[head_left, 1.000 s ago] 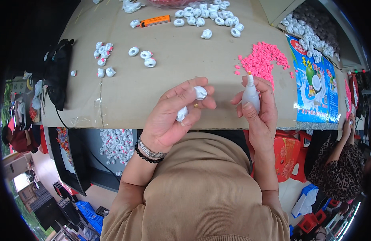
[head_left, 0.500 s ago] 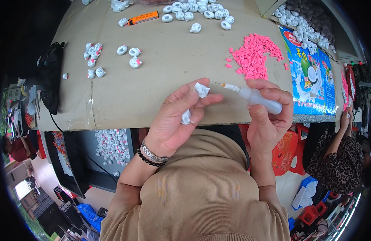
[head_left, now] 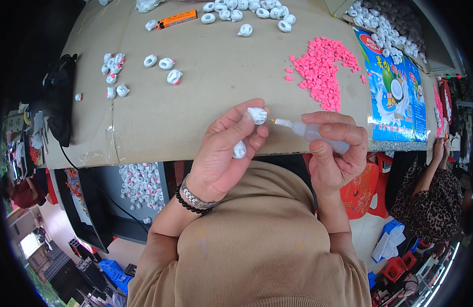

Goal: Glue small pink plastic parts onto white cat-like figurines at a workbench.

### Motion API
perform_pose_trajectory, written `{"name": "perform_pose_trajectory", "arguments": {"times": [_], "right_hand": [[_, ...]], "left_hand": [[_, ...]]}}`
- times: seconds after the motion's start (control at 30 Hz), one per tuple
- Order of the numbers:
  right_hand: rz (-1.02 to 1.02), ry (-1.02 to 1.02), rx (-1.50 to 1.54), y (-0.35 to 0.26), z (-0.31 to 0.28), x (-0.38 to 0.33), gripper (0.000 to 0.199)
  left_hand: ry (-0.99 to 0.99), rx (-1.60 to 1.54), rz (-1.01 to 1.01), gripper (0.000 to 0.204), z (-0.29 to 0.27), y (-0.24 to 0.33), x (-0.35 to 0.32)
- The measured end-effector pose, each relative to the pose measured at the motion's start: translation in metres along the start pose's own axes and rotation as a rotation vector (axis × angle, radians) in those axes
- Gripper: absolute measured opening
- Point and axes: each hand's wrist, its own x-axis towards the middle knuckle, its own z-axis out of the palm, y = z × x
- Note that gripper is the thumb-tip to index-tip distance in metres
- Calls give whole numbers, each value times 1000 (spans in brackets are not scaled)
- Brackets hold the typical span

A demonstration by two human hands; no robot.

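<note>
My left hand (head_left: 227,140) pinches a small white cat-head-shaped piece (head_left: 257,115) between thumb and fingertips. A second white piece (head_left: 239,149) is tucked in the same hand, against the curled lower fingers. In my right hand (head_left: 339,148) is a translucent squeeze bottle (head_left: 318,135) with a thin needle tip, held level. The needle's end meets or nearly meets the right side of the pinched piece; whether it touches I cannot tell. Beyond my right hand lies a heap of small pink pieces (head_left: 323,74).
White pieces, some with pink bits, stand in small groups (head_left: 113,64) at left; more (head_left: 241,10) lie at the back beside an orange box (head_left: 177,19). A blue printed sheet (head_left: 395,97) covers the right. Below the table edge, an open drawer (head_left: 124,225) holds white pieces. Another person (head_left: 426,199) sits at right.
The pinched piece has been turned in my left fingers. My right hand has brought the bottle left and slightly down, so the needle is now at the piece. The view shifted slightly.
</note>
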Motion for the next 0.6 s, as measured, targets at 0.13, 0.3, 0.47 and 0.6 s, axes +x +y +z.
{"name": "perform_pose_trajectory", "arguments": {"times": [0.13, 0.3, 0.47, 0.6], "right_hand": [[-28, -3, -19, 2, 2, 1, 20], [-15, 8, -32, 3, 3, 0, 19], [-13, 4, -36, 4, 4, -1, 21], [-18, -4, -52, 4, 3, 1, 21]], "left_hand": [[8, -7, -6, 35, 1, -1, 0], [-36, -13, -2, 35, 0, -1, 0], [-25, -10, -17, 35, 0, -1, -1], [-30, -25, -26, 34, 0, -1, -1]]}}
